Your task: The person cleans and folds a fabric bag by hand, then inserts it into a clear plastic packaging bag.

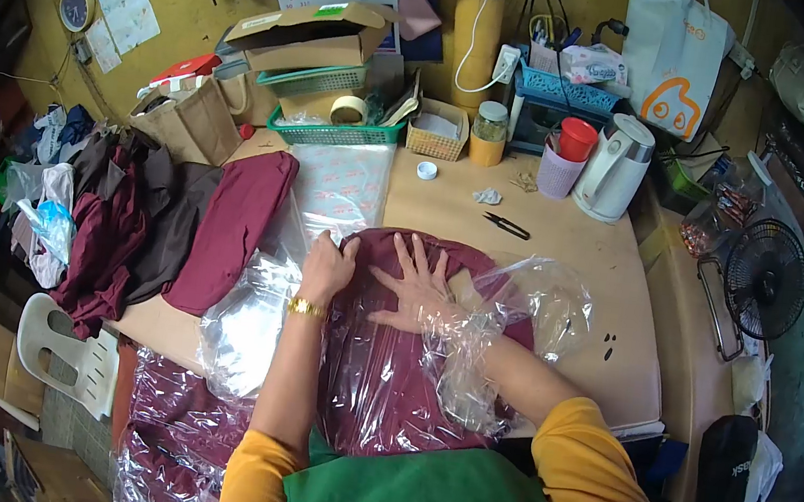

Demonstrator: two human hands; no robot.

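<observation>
A folded maroon garment (380,349) lies on the table in front of me, mostly inside a clear plastic bag (383,404). My right hand (417,291) rests flat on the garment's far part with fingers spread, and crumpled plastic of the bag bunches around its wrist and forearm. At the left edge, my left hand (328,267) has its fingers closed on the bag's edge beside the cloth; the fingertips are partly hidden. Loose plastic (546,304) spreads out right of the garment. More clear plastic (241,332) lies left of my left forearm.
Maroon and dark garments (234,230) pile up on the left. Bagged maroon garments (174,434) sit at lower left by a white chair (73,351). Black thread snips (506,226), a white lid (426,170) and an electric kettle (616,167) stand farther back. A fan (766,279) is at right.
</observation>
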